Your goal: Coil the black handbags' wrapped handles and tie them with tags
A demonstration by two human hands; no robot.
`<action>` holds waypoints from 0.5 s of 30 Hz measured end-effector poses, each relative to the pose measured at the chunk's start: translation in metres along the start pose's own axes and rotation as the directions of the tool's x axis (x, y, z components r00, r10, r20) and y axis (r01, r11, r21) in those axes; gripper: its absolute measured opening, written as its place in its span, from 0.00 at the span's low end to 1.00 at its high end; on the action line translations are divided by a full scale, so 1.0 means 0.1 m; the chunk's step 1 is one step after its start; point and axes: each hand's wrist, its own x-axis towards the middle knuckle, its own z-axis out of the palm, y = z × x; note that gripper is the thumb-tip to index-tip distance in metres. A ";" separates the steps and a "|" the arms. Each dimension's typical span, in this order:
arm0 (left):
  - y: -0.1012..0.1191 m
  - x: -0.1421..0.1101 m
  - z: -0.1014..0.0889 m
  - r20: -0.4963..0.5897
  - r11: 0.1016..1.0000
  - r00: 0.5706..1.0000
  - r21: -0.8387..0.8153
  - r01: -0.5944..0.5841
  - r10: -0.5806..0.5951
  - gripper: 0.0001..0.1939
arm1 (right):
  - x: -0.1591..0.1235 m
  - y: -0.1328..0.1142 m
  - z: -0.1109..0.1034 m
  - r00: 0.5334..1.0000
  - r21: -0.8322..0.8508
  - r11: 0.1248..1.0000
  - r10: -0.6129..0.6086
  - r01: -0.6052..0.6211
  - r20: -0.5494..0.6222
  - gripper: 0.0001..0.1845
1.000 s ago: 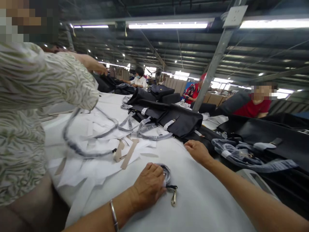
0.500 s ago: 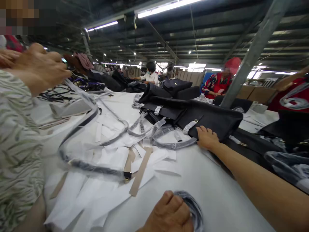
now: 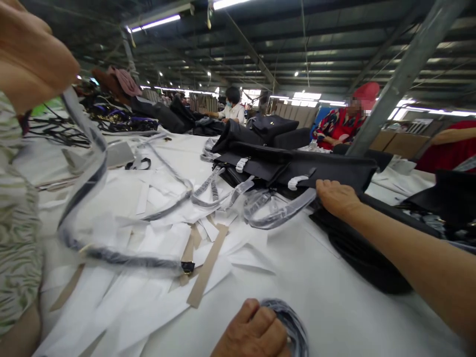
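Note:
My left hand (image 3: 253, 331) is closed around a coiled strap (image 3: 293, 327) in clear plastic wrap, low on the white table. Most of the coil's left side is hidden by my fingers. To the right, my right hand (image 3: 336, 198) grips the front edge of a black bag (image 3: 334, 168), the fingers curled over it. White-wrapped buckles (image 3: 297, 182) show on the bag's front. A plastic-wrapped strap (image 3: 282, 213) loops from the bag onto the table, passing close to my right fingertips.
At the left, a co-worker's hand (image 3: 37, 54) holds up a long plastic-wrapped strap (image 3: 80, 198). White paper strips (image 3: 148, 277) and brown card strips (image 3: 208, 267) litter the table (image 3: 334, 307). A slanting metal post (image 3: 405, 74) rises behind the bags. Other people work farther back.
My right hand has moved right and pulled the bag's front edge up, baring more black material beneath. The co-worker's hand at the left is higher and nearer. My left hand stays on the coil.

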 end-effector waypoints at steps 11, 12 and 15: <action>0.00 0.25 -0.58 0.041 0.927 0.999 -0.374 0.043 -0.029 0.07 | -0.57 0.62 -1.64 0.948 -0.057 0.987 0.127 -0.150 -0.293 0.20; -0.02 0.28 -0.70 -0.013 0.930 0.997 -0.361 0.065 -0.075 0.09 | -0.74 0.62 -1.73 0.944 -0.056 0.984 0.145 -0.169 -0.297 0.19; -0.08 0.31 -1.05 -0.202 0.956 0.957 -0.249 0.154 -0.206 0.09 | -1.36 0.53 -1.84 0.935 -0.013 0.978 0.194 -0.207 -0.297 0.19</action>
